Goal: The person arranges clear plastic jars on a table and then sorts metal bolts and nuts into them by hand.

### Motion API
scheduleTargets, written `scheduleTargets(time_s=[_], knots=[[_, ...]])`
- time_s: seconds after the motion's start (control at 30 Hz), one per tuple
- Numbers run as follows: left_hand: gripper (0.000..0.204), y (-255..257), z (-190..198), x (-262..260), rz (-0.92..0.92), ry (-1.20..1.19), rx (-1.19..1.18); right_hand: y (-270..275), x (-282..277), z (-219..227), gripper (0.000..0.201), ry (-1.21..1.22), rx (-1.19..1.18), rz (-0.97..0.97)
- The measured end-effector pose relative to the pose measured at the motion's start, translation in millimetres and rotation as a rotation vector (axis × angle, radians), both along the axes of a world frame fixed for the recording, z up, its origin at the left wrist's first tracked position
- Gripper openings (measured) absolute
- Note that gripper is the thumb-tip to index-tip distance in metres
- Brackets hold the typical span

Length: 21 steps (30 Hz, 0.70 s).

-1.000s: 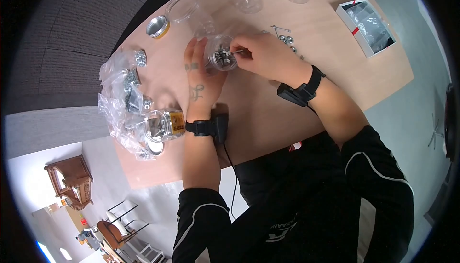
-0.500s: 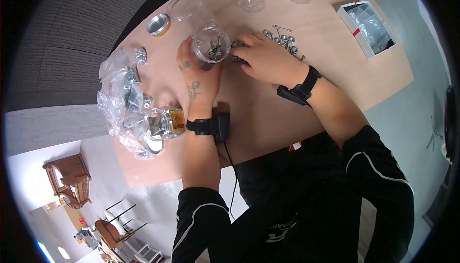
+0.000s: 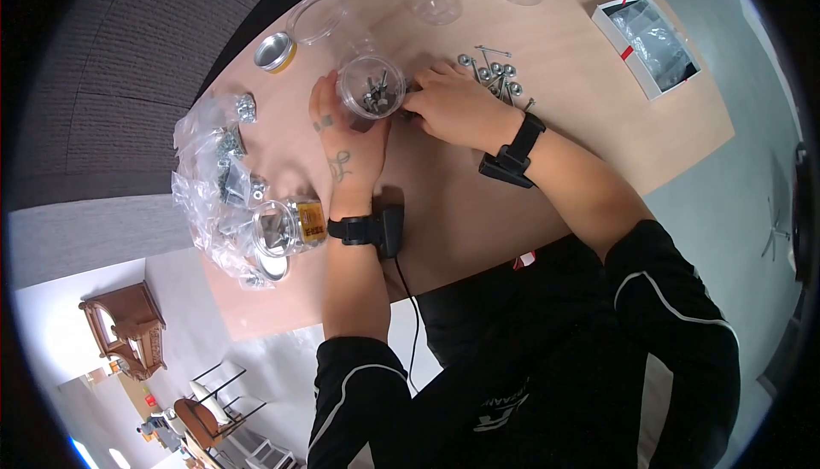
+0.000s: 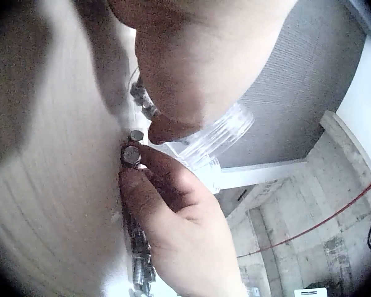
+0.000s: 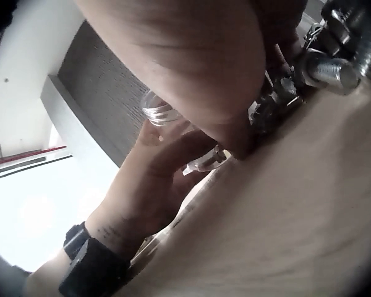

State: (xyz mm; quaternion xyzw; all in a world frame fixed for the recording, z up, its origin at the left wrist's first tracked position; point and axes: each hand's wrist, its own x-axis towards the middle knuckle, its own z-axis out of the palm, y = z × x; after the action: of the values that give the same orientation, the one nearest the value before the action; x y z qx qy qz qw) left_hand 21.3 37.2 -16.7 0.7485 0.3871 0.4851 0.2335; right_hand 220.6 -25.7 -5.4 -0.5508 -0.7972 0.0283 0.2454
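Holding a clear jar (image 3: pixel 370 86) tilted on the counter (image 3: pixel 444 204), the left hand (image 3: pixel 346 149) is wrapping its fingers around the jar's wall, mouth facing the right hand (image 3: pixel 453 106). That right hand is pinching small bolts (image 4: pixel 132 154) just beside the rim (its fingers curled around them, in the left wrist view). More loose bolts and nuts (image 3: pixel 495 72) are lying just beyond the right hand, on its far side from the jar, so the right hand is the nearer one.

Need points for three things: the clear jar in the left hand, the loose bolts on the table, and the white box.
clear jar (image 3: pixel 370 87), head view, on its open mouth.
loose bolts (image 3: pixel 495 72), head view, middle of the scattered pile.
white box (image 3: pixel 647 44), head view, on the plastic bag inside its rim.
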Motion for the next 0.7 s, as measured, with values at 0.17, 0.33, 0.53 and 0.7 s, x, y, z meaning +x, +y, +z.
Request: scheduleTargets(time_s=[0.17,0.33,0.53,0.7], knots=[[0.097,0.1,-0.1,-0.3,0.013,0.03,0.041,-1.0,2.2,2.9,0.025,0.015,-0.044,-0.02],[0.098,-3.1,6.5,-1.1,0.038,0.08,0.033,-6.0,3.2,9.1,0.024,0.052,-0.105,-0.023],[0.095,-1.6,4.7,-2.5,-0.003,0.032,0.013,-8.5,16.2,19.9,0.024,0.155,-0.128,0.037],[0.098,-2.6,9.7,-4.3,-0.014,0.19,0.099,-14.5,12.9,48.6,0.027,0.393,-0.154,0.036]])
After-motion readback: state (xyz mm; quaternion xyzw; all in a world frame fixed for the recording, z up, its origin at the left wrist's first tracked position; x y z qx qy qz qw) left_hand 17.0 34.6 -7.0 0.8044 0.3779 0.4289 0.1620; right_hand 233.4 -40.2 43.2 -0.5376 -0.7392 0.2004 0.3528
